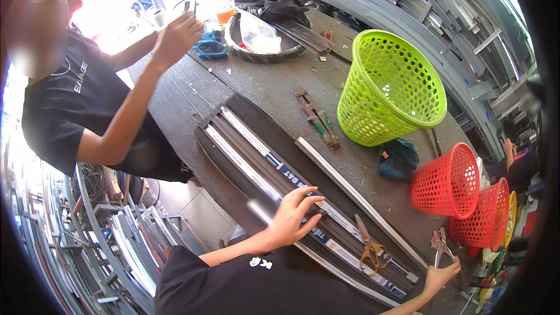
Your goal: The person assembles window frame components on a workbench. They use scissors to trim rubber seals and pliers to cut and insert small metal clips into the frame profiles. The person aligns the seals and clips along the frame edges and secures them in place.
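Long dark metal profiles covered with white and blue printed film (282, 169) lie side by side across the workbench. My left hand (291, 217) is over the middle of these strips, fingers curved and apart, with nothing I can make out in it. At the near right end, my right hand (441, 275) grips a pair of silver metal pliers (441, 246), jaws pointing away from me. Scissors with orange handles (371, 251) rest on the strips between my hands. A narrow pale bar (356, 193) runs along their far side.
A green perforated basket (373, 90) stands beyond the strips, near rusty green-handled pliers (318, 119) and dark teal cloth (398, 158). Red baskets (440, 184) stand at right. At left, a co-worker (99, 99) raises a hand. A black round tray (265, 56) holds a plastic bag.
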Demonstrator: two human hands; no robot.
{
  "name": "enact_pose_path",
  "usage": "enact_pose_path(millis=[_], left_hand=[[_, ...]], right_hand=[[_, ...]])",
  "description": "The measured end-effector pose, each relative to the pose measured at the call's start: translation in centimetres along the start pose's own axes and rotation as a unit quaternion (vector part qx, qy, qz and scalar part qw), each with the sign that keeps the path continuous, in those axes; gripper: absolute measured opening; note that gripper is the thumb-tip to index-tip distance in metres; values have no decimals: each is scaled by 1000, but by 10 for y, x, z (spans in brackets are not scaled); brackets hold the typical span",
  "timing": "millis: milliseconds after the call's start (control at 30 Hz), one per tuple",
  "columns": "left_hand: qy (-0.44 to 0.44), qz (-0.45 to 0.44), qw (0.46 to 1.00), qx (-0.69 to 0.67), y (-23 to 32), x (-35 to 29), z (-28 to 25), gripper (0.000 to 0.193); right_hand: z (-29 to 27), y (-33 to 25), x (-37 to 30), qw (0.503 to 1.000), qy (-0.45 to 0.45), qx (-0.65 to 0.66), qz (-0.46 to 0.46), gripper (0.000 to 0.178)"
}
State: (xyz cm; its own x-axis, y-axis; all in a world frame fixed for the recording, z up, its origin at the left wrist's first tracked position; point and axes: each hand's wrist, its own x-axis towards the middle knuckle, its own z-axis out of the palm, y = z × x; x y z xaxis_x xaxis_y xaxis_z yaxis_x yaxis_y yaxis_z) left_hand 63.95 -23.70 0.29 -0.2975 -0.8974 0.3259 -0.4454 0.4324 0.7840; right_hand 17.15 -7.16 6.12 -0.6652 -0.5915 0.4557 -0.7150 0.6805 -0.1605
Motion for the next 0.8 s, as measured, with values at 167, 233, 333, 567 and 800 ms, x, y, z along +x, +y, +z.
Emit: enact_pose_path(millis=[167,233,333,567,800], left_hand=[[-93,73,992,-49,-30,36,-60,39],[-171,88,973,-126,-40,51,-82,37],[-320,114,908,-244,-44,64,-103,49],[-443,-79,778,-438,-74,60,-119,39],[-414,-212,728,-503,-107,75,-148,46]], right_hand=[[-83,-160,-54,975,-93,111,-169,82],[-95,-230,-76,943,-157,172,-238,83],[-96,-320,-91,865,-272,235,-349,83],[-69,-413,-110,808,-327,295,-390,94],[-5,-475,-154,450,-428,784,4,134]])
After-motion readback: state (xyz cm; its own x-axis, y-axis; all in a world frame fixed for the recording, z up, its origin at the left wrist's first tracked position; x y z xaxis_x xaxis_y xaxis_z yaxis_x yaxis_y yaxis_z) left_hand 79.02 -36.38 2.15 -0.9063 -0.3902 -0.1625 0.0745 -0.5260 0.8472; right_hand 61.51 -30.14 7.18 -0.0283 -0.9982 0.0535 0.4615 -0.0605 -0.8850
